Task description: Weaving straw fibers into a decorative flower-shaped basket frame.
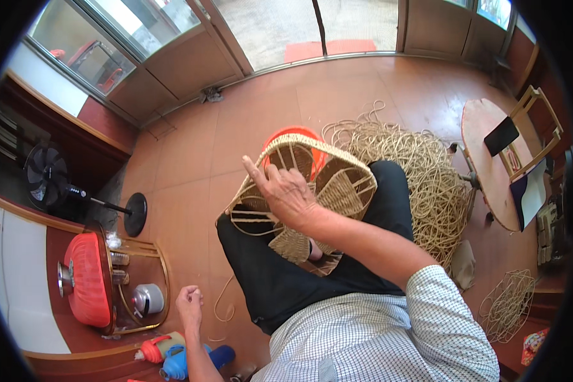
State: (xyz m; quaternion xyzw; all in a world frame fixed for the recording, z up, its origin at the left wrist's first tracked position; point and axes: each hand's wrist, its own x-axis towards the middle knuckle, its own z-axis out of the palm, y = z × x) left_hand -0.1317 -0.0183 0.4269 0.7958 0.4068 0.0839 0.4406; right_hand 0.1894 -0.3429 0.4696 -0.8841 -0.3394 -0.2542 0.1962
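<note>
A woven straw basket frame (pixel 342 194), with partly woven panels and a braided rim, rests tilted between my dark-trousered legs. My right hand (pixel 285 194) lies over its left side at the rim, index finger extended and the others bent onto the basket. Low at the left, away from the basket, my left hand (pixel 190 300) has its fingers curled; whatever they may hold is too small to make out. Behind the basket is an orange-red tub (pixel 285 132), partly hidden. Part of a foot shows below the woven panels.
A large heap of straw cord (pixel 430 191) lies to my right, beside a round wooden board and chair (pixel 490 159). To my left stand a fan (pixel 134 213), a trolley with a red cover (pixel 90 277) and a kettle, and flasks (pixel 175 363). Glazed doors (pixel 436 35) are ahead.
</note>
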